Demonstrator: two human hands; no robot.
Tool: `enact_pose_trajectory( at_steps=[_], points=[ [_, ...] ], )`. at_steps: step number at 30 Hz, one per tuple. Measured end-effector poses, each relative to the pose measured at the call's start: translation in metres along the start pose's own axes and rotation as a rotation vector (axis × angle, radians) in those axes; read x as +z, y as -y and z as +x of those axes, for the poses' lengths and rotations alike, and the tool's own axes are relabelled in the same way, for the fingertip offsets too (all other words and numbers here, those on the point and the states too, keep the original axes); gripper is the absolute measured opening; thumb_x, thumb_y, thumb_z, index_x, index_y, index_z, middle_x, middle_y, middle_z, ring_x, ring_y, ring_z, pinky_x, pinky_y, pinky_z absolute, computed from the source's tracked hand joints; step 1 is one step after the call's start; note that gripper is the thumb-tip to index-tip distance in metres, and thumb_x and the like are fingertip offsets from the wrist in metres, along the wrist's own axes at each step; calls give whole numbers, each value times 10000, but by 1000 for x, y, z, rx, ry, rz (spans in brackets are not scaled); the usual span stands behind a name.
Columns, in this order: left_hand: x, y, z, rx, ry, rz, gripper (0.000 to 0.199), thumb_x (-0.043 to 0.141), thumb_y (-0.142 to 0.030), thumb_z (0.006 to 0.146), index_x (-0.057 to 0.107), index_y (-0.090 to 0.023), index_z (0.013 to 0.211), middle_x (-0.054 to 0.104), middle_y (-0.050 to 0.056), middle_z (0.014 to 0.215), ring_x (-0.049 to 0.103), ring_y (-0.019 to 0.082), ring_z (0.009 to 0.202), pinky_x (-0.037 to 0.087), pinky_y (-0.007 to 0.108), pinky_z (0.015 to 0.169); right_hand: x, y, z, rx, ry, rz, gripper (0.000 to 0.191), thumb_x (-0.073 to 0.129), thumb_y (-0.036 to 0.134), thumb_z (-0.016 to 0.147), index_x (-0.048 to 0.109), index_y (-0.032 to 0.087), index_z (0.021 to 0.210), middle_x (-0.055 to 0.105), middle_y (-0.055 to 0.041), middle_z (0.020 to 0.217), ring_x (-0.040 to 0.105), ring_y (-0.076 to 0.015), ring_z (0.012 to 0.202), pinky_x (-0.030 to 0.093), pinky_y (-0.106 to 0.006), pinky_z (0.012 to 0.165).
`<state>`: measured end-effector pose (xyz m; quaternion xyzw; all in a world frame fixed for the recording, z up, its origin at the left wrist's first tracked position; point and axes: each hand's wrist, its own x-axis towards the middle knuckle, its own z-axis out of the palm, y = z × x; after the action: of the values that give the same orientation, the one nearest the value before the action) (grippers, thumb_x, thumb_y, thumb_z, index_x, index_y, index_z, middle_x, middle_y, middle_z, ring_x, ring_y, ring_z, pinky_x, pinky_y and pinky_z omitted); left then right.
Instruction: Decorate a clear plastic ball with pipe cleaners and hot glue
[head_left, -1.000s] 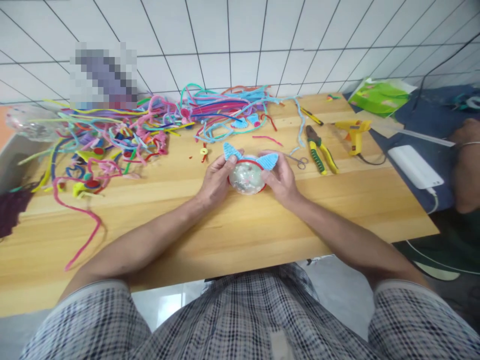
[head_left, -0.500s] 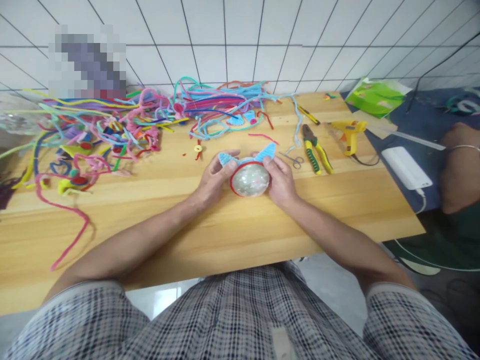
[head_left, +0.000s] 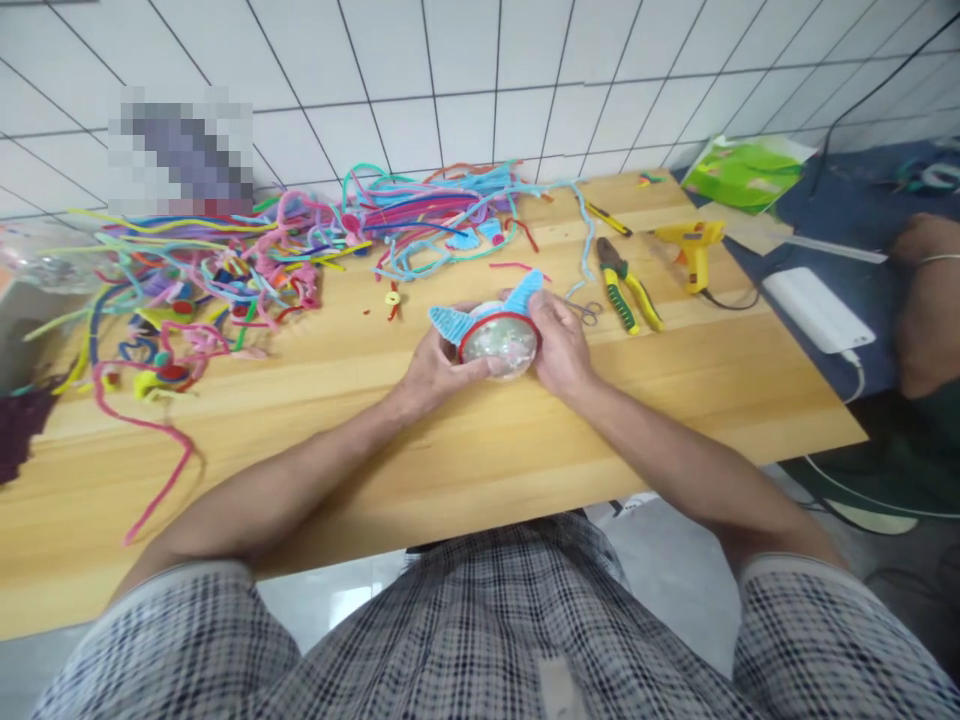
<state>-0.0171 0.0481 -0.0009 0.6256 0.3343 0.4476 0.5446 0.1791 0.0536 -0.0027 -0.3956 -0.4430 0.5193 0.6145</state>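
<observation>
Between my two hands is a clear plastic ball [head_left: 501,345] with a red band around it and two light-blue pipe-cleaner ears on top. My left hand [head_left: 441,368] grips its left side, thumb laid across the lower front. On the other side my right hand [head_left: 561,345] holds it near the base of the right ear; some of its fingers are hidden behind the ball. Just beyond the hands lie a red pipe-cleaner piece [head_left: 519,267] and small scissors [head_left: 590,313], partly hidden by my right hand. A yellow bead with red pipe cleaner [head_left: 393,299] lies left of the ball.
Tangled pipe cleaners [head_left: 420,215] fill the back and left of the wooden table [head_left: 465,460]. To the right are pliers [head_left: 624,287], a utility knife [head_left: 607,218] and a yellow glue gun [head_left: 691,248]. A white power bank [head_left: 819,310] and another person's arm [head_left: 930,310] are farther right.
The ball has tilted and turned in my hands, its left ear now pointing further outward. My left thumb has moved from the ear down to the ball's front. The camera view has shifted slightly.
</observation>
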Motion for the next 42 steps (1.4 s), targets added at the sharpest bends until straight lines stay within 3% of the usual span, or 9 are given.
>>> enact_pose_trajectory(
  at_steps=[4, 9, 15, 21, 27, 32, 37, 40, 42],
  points=[
    [-11, 4, 9, 30, -101, -9, 1044, 1036, -701, 723, 588, -225, 1537, 783, 165, 1445, 771, 358, 1329, 633, 528, 1167, -4, 0, -1, -55, 92, -70, 616, 829, 852, 872, 761, 314, 1165, 850, -31, 1241, 769, -308, 1312, 612, -531, 1214],
    [-16, 7, 16, -9, -184, -112, 991, 1055, -676, 674, 664, -232, 1468, 819, 131, 1377, 777, 353, 1297, 638, 512, 1141, -9, -1, -3, -5, 204, -198, 786, 919, 778, 820, 680, 320, 1413, 766, -85, 1525, 686, -352, 1480, 557, -562, 1287],
    [-12, 5, 14, -58, -246, -357, 650, 838, -732, 876, 810, -231, 1289, 854, 104, 1314, 759, 377, 1360, 601, 548, 1201, -8, 2, -8, 33, 191, -239, 835, 928, 796, 795, 660, 328, 1433, 745, -90, 1559, 699, -363, 1447, 591, -572, 1253],
    [-14, 7, 12, -46, -314, -289, 459, 816, -611, 942, 865, -242, 1211, 867, 72, 1307, 741, 363, 1398, 550, 540, 1265, -10, 4, -8, 48, 216, -266, 750, 923, 754, 834, 671, 337, 1405, 752, -90, 1527, 710, -364, 1417, 584, -587, 1243],
    [-17, 3, 11, -25, -302, -244, 483, 808, -626, 968, 876, -221, 1222, 862, 92, 1356, 731, 381, 1436, 535, 538, 1288, -13, 3, -8, 51, 196, -302, 740, 943, 727, 821, 666, 352, 1396, 753, -85, 1517, 714, -349, 1400, 561, -573, 1269],
    [-17, 2, 10, -8, -286, -229, 495, 783, -645, 978, 886, -205, 1180, 868, 97, 1343, 756, 386, 1382, 559, 538, 1252, -15, 3, -11, 64, 252, -381, 821, 917, 814, 784, 628, 341, 1391, 747, -98, 1492, 690, -374, 1428, 562, -567, 1265],
    [-16, -1, 5, 1, -252, -201, 492, 738, -663, 1020, 867, -206, 1147, 848, 103, 1366, 727, 383, 1418, 545, 526, 1260, -19, -2, -15, 59, 274, -396, 843, 935, 793, 787, 604, 340, 1415, 739, -100, 1458, 696, -368, 1397, 572, -567, 1247],
    [-13, 1, 3, -17, -215, -225, 542, 796, -680, 981, 813, -225, 1275, 809, 113, 1424, 715, 384, 1416, 554, 535, 1244, -18, -3, -14, 70, 251, -392, 835, 937, 788, 785, 605, 337, 1405, 729, -103, 1491, 693, -370, 1413, 564, -564, 1256],
    [-10, 5, 2, -32, -182, -248, 716, 919, -660, 883, 706, -250, 1431, 764, 123, 1473, 720, 377, 1391, 581, 527, 1207, -17, -1, -13, 87, 230, -383, 825, 928, 806, 780, 613, 333, 1378, 735, -105, 1498, 696, -371, 1419, 574, -560, 1251]
  ],
)
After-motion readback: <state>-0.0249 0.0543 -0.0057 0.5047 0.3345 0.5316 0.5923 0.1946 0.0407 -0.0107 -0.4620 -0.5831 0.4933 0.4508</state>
